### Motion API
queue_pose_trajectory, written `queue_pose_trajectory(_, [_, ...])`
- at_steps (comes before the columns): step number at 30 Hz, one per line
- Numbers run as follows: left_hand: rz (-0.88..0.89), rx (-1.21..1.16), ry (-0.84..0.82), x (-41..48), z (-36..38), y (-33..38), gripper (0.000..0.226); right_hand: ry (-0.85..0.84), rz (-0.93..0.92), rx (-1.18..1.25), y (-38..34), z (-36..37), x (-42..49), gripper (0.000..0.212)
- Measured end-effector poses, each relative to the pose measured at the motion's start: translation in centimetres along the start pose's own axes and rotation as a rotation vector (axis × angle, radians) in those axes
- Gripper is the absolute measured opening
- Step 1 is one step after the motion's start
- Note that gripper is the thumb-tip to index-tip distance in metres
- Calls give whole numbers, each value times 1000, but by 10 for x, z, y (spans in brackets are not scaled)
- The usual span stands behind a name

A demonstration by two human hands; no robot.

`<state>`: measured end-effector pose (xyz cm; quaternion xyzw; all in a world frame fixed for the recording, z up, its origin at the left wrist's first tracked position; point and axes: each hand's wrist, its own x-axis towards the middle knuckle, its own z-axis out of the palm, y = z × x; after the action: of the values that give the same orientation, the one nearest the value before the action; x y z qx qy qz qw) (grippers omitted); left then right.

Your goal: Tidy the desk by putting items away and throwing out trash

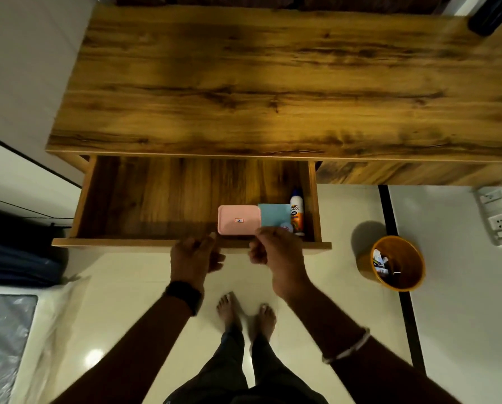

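Note:
The desk's drawer (pixel 145 242) is pulled out. At its right end lie a pink box (pixel 238 220), a teal notebook (pixel 274 215), a white and orange glue bottle (pixel 297 212) and a small round lid (pixel 286 228). My right hand (pixel 276 255) is over the drawer's front edge, with thumb and forefinger pinched at the pink box's near right corner. My left hand (pixel 196 256) hovers just left of it at the drawer front, fingers loosely curled and holding nothing. The wooden desk top (pixel 273 83) is bare.
An orange bin (pixel 398 263) with scraps of trash stands on the floor to the right. A dark object (pixel 488 16) sits at the desk's far right corner. Wall sockets (pixel 499 217) are at the right, and a bed with dark fabric (pixel 13 258) is at the left.

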<state>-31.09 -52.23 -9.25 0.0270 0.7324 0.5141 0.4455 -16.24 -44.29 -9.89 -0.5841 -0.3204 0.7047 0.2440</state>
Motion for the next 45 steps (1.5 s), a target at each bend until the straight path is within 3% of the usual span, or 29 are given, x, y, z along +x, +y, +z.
queue_pose_trajectory(4, [-348, -428, 97, -4, -2, -38, 21, 105, 274, 397, 39, 4, -4, 22])
queue_pose_trajectory(9, [-325, -670, 97, 11, -3, -46, 32, 121, 276, 642, 52, 3, 10, 22])
queue_pose_trajectory(18, [-305, -611, 29, 48, 5, -22, 23, 74, 127, 608, 43, 10, 40, 29])
queue_pose_trajectory(28, [-286, -499, -65, 125, 29, 32, 28, 111, 54, 483, -7, 36, 107, 40])
queue_pose_trajectory(36, [-236, -496, -161, 169, 49, 72, 36, 67, 25, 476, -52, 52, 148, 17])
queue_pose_trajectory(45, [-235, -399, -184, 185, 57, 103, 33, 84, 54, 364, -80, 58, 167, 18])
